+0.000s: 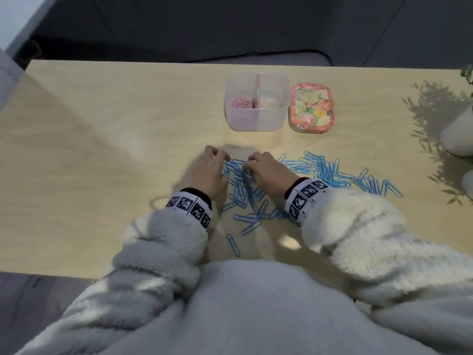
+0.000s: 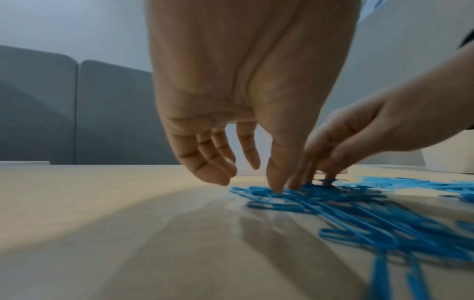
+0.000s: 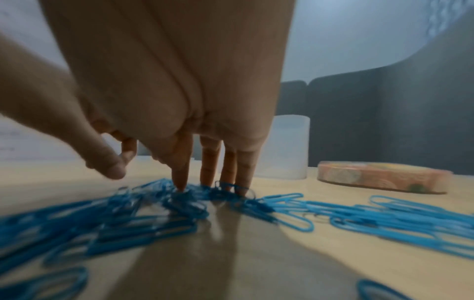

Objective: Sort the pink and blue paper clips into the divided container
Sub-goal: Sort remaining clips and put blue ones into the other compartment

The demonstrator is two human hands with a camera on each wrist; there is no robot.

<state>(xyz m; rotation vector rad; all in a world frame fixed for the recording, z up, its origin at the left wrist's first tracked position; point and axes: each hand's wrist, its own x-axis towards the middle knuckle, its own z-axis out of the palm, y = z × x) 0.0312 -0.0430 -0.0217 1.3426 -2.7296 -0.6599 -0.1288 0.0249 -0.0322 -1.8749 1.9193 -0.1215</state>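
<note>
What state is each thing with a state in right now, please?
divided container: open; left compartment holds pink clips, right one looks empty.
pink paper clips: in the container.
blue paper clips: loose on the table.
floral lid: off, beside the container.
left hand: fingertips on blue clips.
right hand: fingertips on blue clips.

Bright blue paper clips (image 1: 314, 172) spread over the pale, wood-grained table (image 1: 102, 149). Pink paper clips (image 1: 240, 101) lie in the left compartment of the clear, frosted container (image 1: 256, 121) (its divider looks pinkish). The lid (image 1: 311, 108) beside it bears pink, yellow and green flowers. Black-and-white square-patterned wristbands (image 1: 190, 208) meet fluffy white sleeves (image 1: 363, 234).
</note>
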